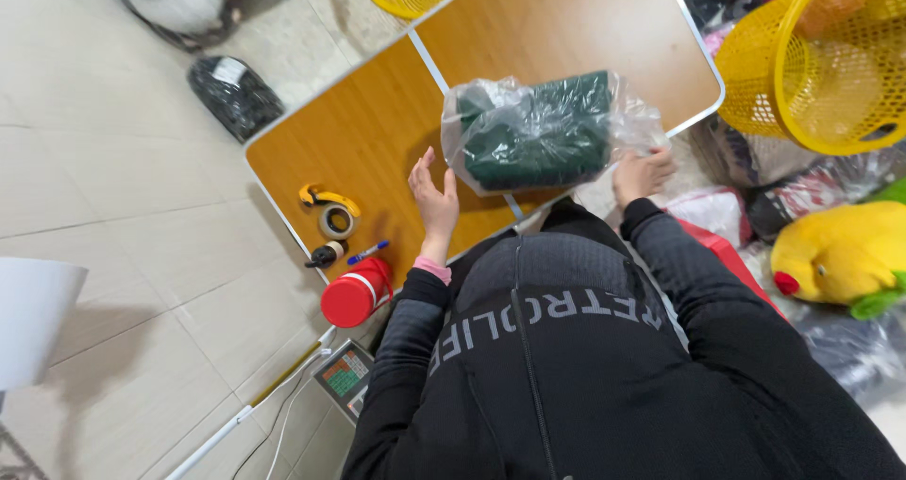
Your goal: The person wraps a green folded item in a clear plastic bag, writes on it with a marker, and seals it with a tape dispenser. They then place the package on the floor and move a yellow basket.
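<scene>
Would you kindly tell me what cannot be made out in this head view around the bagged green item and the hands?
- Dark green item: its kind is unclear; the crinkled clear plastic bag blurs it.
- Right hand: fingertips hidden under the bag's edge, so the grip is unclear.
- Left hand: whether it touches the bag is uncertain.
- Yellow basket: cut off by the right edge.
- Small display device: screen too small to read.

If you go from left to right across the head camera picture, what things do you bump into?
Black bag on the floor → tape dispenser → red cup → left hand → green clothes in a clear bag → right hand → yellow basket
</scene>
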